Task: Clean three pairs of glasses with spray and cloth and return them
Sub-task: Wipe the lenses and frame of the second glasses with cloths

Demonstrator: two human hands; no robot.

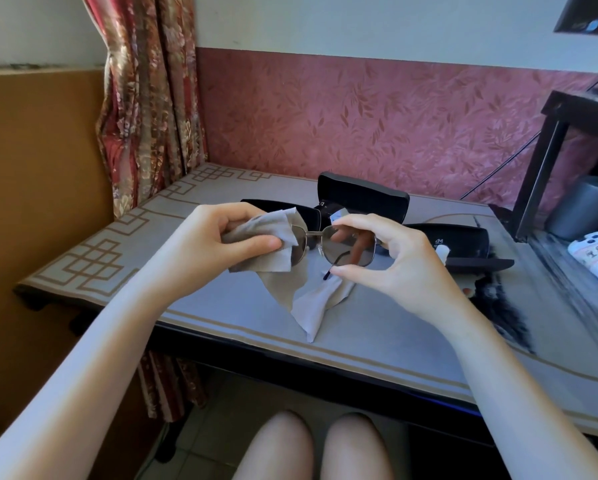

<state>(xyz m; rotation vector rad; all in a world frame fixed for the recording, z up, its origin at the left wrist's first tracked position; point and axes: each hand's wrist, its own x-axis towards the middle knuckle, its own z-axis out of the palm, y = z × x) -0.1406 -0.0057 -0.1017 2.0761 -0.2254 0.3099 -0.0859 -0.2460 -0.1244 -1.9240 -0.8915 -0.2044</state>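
The person holds both forearms out over the worktop [193, 306], with the wrists raised above it. The left hand [218, 237] has its fingers curled, and its thumb presses a soft grey cleaning cloth [276, 233] against them. The cloth is wrapped over one lens of a pair of glasses with a thin silver metal frame and grey tinted lenses [339, 251]. The rest of the cloth hangs below this hand and reaches down to the worktop between the two hands.

The right hand [394, 258] is turned with its back toward the camera. It pinches the rim of the other lens: the thumb is under it and the bent fingers are on top, and some fingers show through the tinted glass. One dark temple tip points down just beside the right thumb. The glasses are in the air between both hands, not lying on the worktop.

Behind the hands stands an open black hard case [363, 197]. A second black case with white letters [460, 239] lies just beyond the right hand, and a third black case [290, 209] lies behind the left hand.
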